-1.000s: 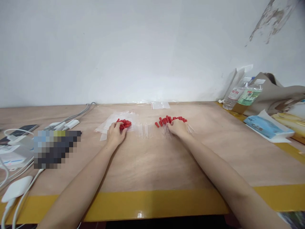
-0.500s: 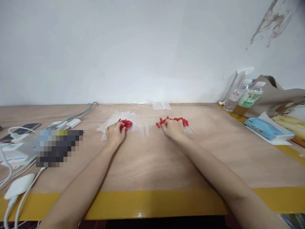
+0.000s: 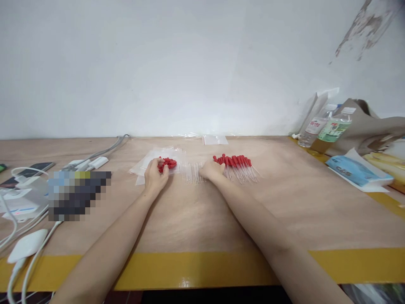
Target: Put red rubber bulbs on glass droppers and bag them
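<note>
Clear tubes (image 3: pixel 190 173) lie between left hand (image 3: pixel 155 174) and right hand (image 3: pixel 213 170).

Wall (image 3: pixel 158 67): pale, faintly bluish white, across 10 to 2 o'clock; peeled patch (image 3: pixel 368 27) at 2, brownish. Table (image 3: pixel 316 202): brown covering (image 3: pixel 190 228), glossy yellow border (image 3: pixel 158 272) along 6 — small glint there. Light soft — dimmer toward 2. Reddish floor (image 3: pixel 122 297), sliver only, at 7.

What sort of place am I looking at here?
Probably a makeshift indoor workspace rather than a formal laboratory: red-topped droppers and loose clear tubes lie on a table that also holds an everyday blue tissue pack.
</note>
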{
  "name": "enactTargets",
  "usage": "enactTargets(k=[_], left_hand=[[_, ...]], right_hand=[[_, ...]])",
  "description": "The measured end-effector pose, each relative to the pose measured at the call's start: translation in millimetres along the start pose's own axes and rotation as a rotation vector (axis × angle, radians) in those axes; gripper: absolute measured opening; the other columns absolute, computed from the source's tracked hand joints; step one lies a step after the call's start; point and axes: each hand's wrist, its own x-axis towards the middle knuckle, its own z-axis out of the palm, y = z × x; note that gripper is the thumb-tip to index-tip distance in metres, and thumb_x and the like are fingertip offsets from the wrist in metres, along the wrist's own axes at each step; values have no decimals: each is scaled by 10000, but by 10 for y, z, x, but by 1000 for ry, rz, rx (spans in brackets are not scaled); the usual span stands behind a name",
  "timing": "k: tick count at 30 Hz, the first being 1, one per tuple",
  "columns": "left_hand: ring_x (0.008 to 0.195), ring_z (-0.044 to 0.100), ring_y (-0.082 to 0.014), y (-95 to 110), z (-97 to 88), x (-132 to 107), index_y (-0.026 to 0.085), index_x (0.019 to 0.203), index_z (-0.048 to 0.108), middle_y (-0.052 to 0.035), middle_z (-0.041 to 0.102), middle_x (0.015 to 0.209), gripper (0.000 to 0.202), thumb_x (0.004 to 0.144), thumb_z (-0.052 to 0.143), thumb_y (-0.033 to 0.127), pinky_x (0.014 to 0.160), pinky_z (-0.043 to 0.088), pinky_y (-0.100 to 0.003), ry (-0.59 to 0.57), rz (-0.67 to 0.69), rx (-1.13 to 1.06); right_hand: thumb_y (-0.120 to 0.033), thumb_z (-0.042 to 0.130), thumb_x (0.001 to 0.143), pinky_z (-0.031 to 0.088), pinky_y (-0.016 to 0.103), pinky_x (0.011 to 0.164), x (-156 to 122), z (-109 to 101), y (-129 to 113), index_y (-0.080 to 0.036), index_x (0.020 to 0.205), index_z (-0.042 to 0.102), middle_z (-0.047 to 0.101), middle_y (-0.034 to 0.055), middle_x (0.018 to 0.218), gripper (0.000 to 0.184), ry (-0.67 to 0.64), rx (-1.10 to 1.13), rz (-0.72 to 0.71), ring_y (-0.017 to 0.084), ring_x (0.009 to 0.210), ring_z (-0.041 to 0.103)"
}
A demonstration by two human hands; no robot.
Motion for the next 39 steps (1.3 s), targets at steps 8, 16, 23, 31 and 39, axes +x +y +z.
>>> enactTargets(k=[8,16,23,31,39], left_hand=[[764,554,-136,390,74,-270,165,982,448,-54,528,897,192,796,466,207,646,475,-259,-199,173,-332],[751,558,-133,859,37,-574,184,956,581,-35,575,856,172,828,496,261,693,461,-260,-656,315,-391],[744,539,-134,884,24,-577,175,861,607,-33,573,832,165,841,466,259,701,437,-267,-652,282,-395],[736,553,-131,904,1,-603,176,914,545,-24,600,844,179,853,439,307,676,452,-260,-683,139,-497],[676,558,-118,897,24,-617,173,902,549,-10,610,797,173,836,469,312,650,459,-249,-684,124,-528]], right_hand=[[-290,326,885,302,327,742,-327,-84,411,-120,985,508,640,119,899,268,270,124,-264,219,809,583],[-257,435,861,258,306,747,-757,58,1128,-180,937,573,658,38,821,176,445,219,-655,138,707,569],[-252,459,847,251,308,749,-912,72,1082,-197,897,596,658,15,789,155,408,251,-767,120,673,555],[-240,457,840,252,311,740,-943,67,1073,-192,885,586,654,15,786,146,344,272,-784,117,652,537],[-256,445,847,251,313,746,-943,66,1067,-186,881,588,642,15,749,163,324,293,-811,115,638,523]])
